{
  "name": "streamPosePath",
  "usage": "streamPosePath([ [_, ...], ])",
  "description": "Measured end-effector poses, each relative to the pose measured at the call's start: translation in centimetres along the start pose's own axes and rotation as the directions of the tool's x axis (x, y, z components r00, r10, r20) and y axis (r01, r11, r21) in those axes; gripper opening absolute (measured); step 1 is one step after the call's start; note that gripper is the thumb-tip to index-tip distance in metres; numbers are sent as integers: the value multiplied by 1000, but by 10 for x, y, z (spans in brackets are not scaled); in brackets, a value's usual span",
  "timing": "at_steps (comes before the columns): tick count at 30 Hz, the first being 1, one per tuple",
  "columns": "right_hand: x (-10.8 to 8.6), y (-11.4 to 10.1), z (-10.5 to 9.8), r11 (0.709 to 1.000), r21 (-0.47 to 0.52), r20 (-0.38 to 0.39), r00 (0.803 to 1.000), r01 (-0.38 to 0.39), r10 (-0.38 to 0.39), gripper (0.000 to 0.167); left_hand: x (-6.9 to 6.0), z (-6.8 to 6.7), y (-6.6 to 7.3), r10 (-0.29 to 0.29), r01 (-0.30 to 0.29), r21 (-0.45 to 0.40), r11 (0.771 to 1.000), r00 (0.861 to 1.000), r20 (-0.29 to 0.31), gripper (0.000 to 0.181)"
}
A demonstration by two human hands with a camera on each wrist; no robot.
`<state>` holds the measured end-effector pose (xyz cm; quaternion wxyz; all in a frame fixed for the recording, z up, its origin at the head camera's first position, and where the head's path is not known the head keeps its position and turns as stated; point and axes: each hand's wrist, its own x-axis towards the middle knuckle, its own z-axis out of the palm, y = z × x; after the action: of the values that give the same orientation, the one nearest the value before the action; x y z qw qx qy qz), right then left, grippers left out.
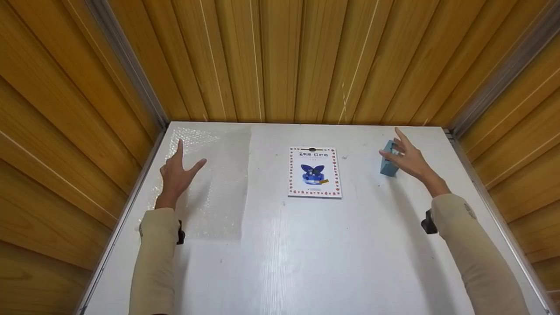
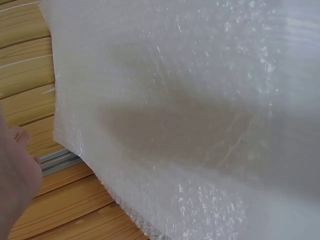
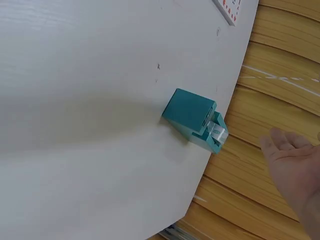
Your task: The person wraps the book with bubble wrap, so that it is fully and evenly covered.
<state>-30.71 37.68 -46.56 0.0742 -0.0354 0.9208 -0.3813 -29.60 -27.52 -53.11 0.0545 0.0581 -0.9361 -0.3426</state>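
Over a sheet of clear bubble wrap (image 1: 225, 188) on the left of the table, my left hand (image 1: 177, 175) hovers with thumb and forefinger spread apart, holding nothing. The same bubble wrap (image 2: 150, 65) fills most of the left wrist view, the hand's shadow falling across it. At the right stands a small teal tape dispenser (image 1: 387, 169), partly hidden in the head view by my right hand (image 1: 411, 162). In the right wrist view a gap shows between the tape dispenser (image 3: 190, 111) and the hand's extended fingers. A white picture book (image 1: 314, 175) lies between the hands.
The white table (image 1: 280, 262) ends at wood-panelled walls (image 1: 280, 61) behind and on both sides. Metal strips (image 1: 131, 65) run up the corners. The book's corner (image 3: 230, 10) appears at the top of the right wrist view.
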Motion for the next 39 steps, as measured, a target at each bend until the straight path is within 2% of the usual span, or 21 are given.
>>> streamPosePath([
  [4,-1,-5,14,998,58,37,999,8,-10,96,-2,10,-3,-21,22,-50,998,1000,23,107],
  [10,-12,-25,35,990,139,92,996,-8,-5,89,-7,25,-12,-51,54,-138,989,998,27,106],
  [14,-9,-12,53,988,155,98,995,4,-20,87,-9,34,-18,-63,71,-174,982,997,49,108],
  [20,-2,11,78,981,191,127,991,5,-30,86,-12,44,-24,-65,76,-184,980,996,63,105],
  [30,0,25,110,970,242,192,980,-3,-45,83,-14,51,-31,-82,97,-231,968,994,74,100],
  [36,3,28,118,961,275,208,976,3,-62,78,-13,55,-30,-72,91,-234,968,994,85,95],
  [39,4,27,122,960,280,228,971,4,-70,78,-17,56,-32,-76,95,-258,962,994,82,92],
])
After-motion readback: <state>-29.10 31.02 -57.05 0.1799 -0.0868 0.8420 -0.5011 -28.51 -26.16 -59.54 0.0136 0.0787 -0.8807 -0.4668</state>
